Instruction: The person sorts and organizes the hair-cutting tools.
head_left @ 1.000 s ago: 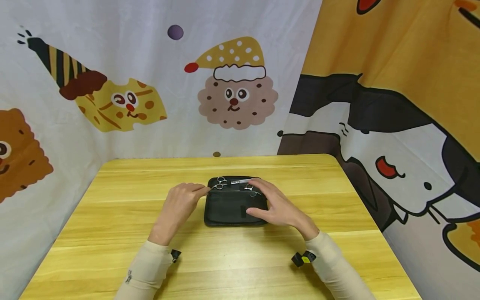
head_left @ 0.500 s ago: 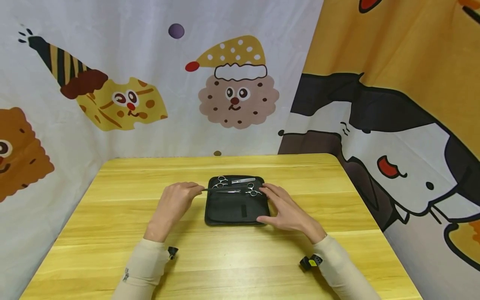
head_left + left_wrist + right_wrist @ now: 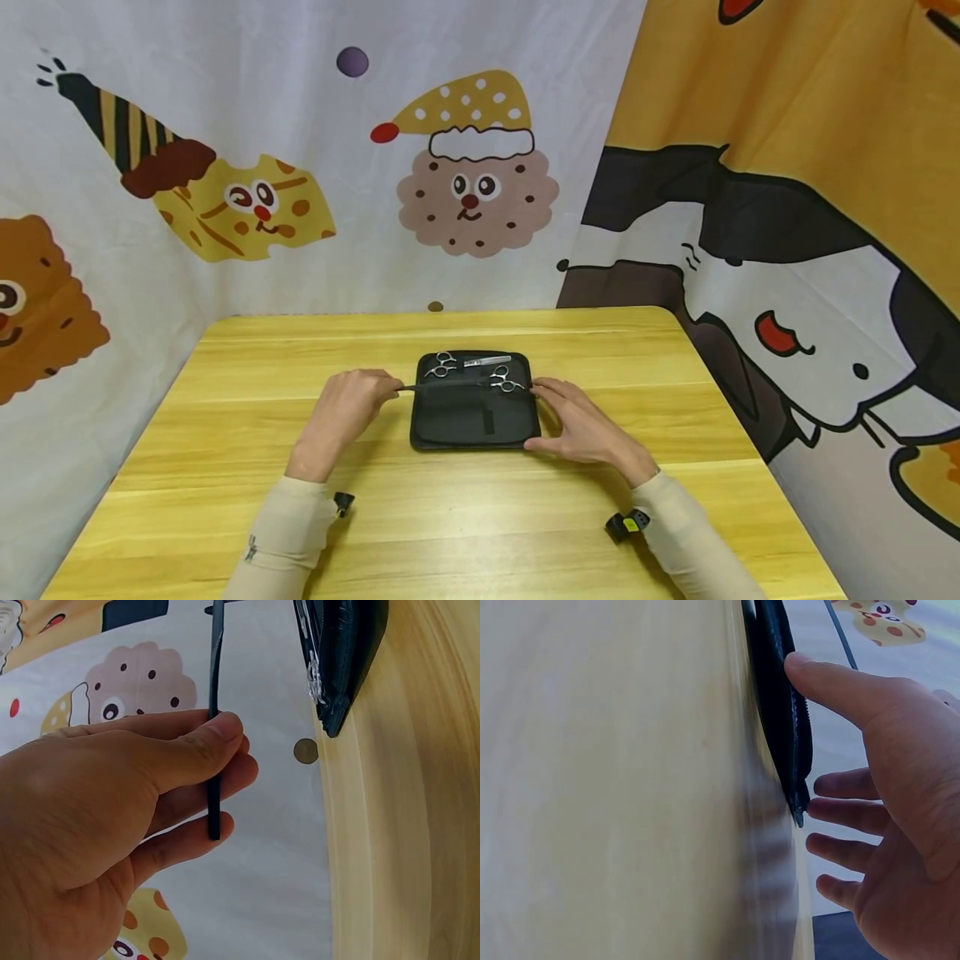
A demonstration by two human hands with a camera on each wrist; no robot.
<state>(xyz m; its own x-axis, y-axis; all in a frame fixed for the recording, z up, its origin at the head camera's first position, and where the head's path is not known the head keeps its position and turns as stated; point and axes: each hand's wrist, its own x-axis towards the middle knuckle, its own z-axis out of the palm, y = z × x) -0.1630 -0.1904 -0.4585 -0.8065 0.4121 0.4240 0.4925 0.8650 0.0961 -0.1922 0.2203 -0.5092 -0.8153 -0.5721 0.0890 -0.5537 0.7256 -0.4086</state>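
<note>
Black and thin, the tool (image 3: 215, 675) which the left hand (image 3: 343, 417) pinches between thumb and fingers reaches over the case (image 3: 450, 429), but its far end I lose against that dark material, and the left wrist view cuts it off. Near it I see scissors (image 3: 507, 386) with blades hard to make out, and at the case's right edge the right hand (image 3: 585, 429) has relaxed fingers.

Yellow wood-grain table (image 3: 480, 525), white cartoon-print drape (image 3: 285, 75), orange drape (image 3: 817, 92)
</note>
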